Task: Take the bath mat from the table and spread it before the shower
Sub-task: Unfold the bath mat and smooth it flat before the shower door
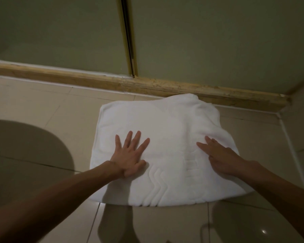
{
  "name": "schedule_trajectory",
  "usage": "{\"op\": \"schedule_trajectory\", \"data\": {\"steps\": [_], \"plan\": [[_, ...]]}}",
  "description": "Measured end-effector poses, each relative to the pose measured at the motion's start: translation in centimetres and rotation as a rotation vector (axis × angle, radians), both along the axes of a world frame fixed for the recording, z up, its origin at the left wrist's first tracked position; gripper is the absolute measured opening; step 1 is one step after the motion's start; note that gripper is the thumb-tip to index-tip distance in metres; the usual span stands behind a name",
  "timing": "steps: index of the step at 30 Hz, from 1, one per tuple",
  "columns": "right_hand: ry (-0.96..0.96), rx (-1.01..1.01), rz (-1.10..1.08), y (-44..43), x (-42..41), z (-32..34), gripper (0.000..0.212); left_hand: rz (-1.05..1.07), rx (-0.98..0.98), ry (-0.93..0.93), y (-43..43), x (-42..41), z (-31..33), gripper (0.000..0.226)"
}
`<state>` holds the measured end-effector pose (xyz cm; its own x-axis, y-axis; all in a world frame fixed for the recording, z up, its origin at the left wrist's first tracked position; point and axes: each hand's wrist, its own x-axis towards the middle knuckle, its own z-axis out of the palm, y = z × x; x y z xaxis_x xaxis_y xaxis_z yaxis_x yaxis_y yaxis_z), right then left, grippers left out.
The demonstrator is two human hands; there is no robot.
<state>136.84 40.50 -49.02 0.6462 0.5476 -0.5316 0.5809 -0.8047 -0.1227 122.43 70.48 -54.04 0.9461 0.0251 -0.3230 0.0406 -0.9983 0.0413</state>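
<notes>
**Both hands flat on the bath mat at the shower's sill**

The white bath mat (165,123) lies on the glossy tiled floor (42,106), directly before the shower. Its far edge touches the tan stone sill (77,79) that runs under the frosted shower door (200,41). At the far right corner the cloth humps up a little against that sill; the rest lies mostly flat. Raised wavy lines show in the pile near the mat's near edge.

The left hand (130,155) rests palm down on the mat's left-centre part, with all 5 fingers straight and spread wide. The right hand (221,155) lies palm down on the mat's right part, its fingers stretched out and pointing toward the far left, with nothing gripped. Both forearms reach in from the lower corners.

A thin gold frame strip (128,35) divides the 2 glass panels and meets the sill just left of the mat. A broad rounded shadow falls over the tiles on the left.
</notes>
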Motion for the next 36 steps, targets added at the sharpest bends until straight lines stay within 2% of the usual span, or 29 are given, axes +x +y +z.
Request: {"op": "schedule_trajectory", "data": {"steps": [11, 17, 21, 24, 29, 36], "plan": [[-0.013, -0.024, -0.014, -0.1, -0.7, -0.1, 0.056, 0.015, -0.023, 0.013, 0.0, 0.0, 0.1, 0.080], [0.022, 0.023, -0.147, 2.0, -0.7, 0.4, 0.051, 0.046, -0.070, 0.041, -1.7, -0.8, 0.0, 0.080], [-0.086, 0.153, -0.187, 3.2, -2.4, 0.9, 0.055, 0.057, -0.036, -0.037, -1.5, 0.1, 0.9, 0.075], [-0.029, 0.204, -0.150, 4.4, -4.1, 1.0, 0.062, 0.179, -0.025, -0.146, 0.6, 2.7, 1.6, 0.062], [0.071, 0.122, -0.105, 5.8, -6.7, 0.5, 0.076, 0.368, 0.079, -0.118, 6.2, 6.9, 2.0, 0.059], [0.110, 0.044, -0.102, 6.2, -6.7, -0.4, 0.076, 0.363, 0.081, -0.039, 10.1, 8.3, 1.9, 0.049]]}}
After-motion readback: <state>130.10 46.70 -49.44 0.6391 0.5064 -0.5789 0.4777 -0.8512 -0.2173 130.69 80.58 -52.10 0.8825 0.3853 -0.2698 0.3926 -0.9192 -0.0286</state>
